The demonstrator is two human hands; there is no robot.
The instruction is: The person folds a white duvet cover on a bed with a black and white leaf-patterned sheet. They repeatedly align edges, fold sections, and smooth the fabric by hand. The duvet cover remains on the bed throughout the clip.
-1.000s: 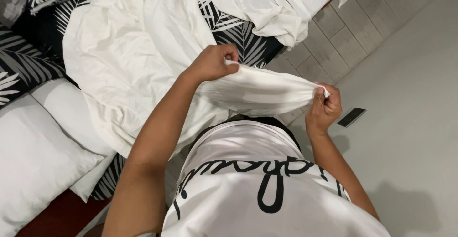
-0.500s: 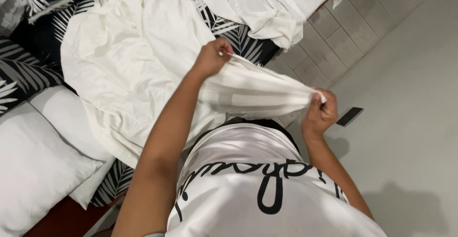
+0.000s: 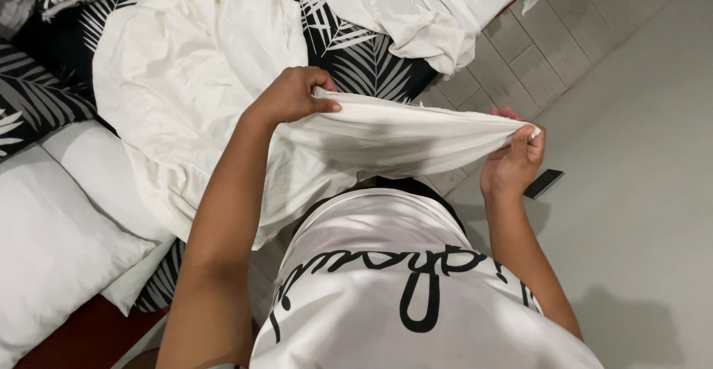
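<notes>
Overhead, white cloth (image 3: 401, 135) stretched between both hands, left hand (image 3: 291, 96) fingers clamped on one end, right hand (image 3: 512, 159) pinched the other, bed (image 3: 356, 57) beneath.

A white cloth (image 3: 401, 135), soft and creased, is stretched taut and level above the bed's edge, its remainder spread rumpled across the bed.

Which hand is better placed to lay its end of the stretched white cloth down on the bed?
Left, probably. The left hand grips the white cloth directly above the bed, while the right hand holds the other end out over the floor.
</notes>
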